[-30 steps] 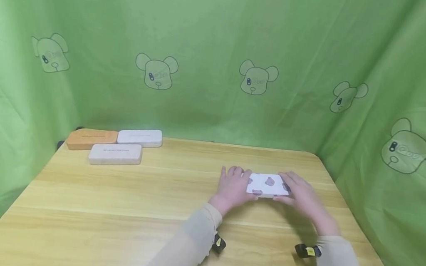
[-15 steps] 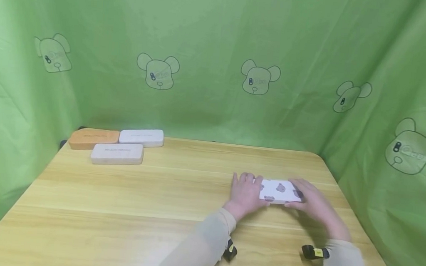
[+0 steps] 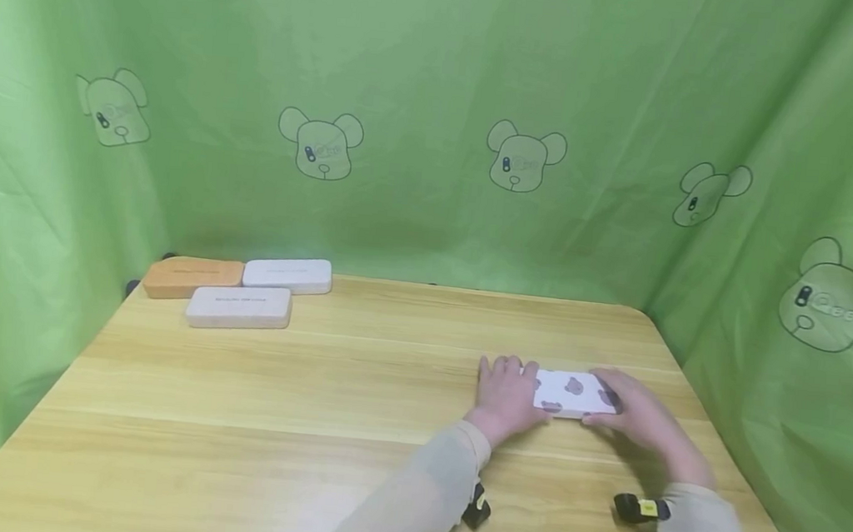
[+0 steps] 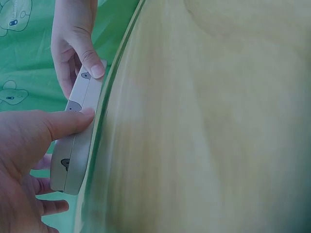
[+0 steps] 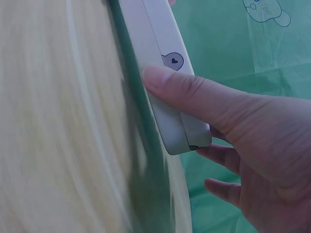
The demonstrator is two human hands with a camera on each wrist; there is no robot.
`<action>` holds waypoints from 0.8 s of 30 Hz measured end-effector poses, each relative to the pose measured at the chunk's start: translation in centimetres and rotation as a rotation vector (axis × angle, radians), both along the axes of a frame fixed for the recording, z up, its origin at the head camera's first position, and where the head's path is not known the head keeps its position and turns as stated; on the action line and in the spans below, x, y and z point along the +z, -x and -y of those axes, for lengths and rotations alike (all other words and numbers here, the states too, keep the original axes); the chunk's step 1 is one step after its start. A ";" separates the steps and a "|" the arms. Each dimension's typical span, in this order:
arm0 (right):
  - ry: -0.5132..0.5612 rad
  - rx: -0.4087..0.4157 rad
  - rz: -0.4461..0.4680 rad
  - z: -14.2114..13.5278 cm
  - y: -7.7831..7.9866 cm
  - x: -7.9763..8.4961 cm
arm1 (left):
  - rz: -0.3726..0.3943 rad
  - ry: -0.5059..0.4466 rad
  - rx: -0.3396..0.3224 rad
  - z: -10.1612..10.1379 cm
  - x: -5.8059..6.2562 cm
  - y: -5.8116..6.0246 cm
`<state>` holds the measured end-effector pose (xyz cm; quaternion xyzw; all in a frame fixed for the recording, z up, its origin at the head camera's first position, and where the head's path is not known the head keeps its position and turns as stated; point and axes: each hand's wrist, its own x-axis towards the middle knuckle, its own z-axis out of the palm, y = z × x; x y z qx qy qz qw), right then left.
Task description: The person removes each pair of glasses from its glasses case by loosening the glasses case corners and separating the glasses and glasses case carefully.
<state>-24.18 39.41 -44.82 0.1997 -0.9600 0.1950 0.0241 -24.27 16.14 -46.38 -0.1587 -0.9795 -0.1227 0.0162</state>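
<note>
A white hard case printed with brown bear heads (image 3: 573,393), shaped like a glasses case, lies flat and low over the table's right half in the head view. My left hand (image 3: 508,398) grips its left end, thumb on the near long side and fingers at the far side. My right hand (image 3: 635,412) holds the right end the same way. In the right wrist view a seam runs along the side of the case (image 5: 163,82), with the right thumb (image 5: 180,90) pressed across it. Both thumbs show on that side in the left wrist view; some fingertips are hidden behind the case.
At the back left of the wooden table (image 3: 356,394) lie an orange case (image 3: 188,278), a white case (image 3: 288,276) and a pale beige case (image 3: 238,308), close together. A green curtain with bear outlines (image 3: 415,215) stands behind the table and along both sides.
Both hands have carried the bear-print case to the right and a little nearer to me, keeping their hold on its two ends. The three cases at the back left stay put.
</note>
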 end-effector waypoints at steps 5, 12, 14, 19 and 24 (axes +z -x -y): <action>0.009 -0.030 0.048 -0.5 -0.1 -0.3 | -0.010 0.018 0.007 -0.6 -0.1 0.0; 0.029 -0.049 0.068 -0.9 0.0 -0.7 | -0.001 0.039 0.019 -1.3 -0.2 0.0; 0.034 -0.052 0.072 -0.9 -0.1 -0.7 | 0.005 0.043 0.025 -1.4 -0.3 0.1; 0.048 -0.054 0.093 -0.9 -0.1 -0.7 | 0.016 0.050 0.042 -1.6 -0.4 0.0; 0.067 -0.059 0.122 -0.9 -0.1 -0.7 | 0.032 0.029 0.035 -1.4 -0.2 -0.3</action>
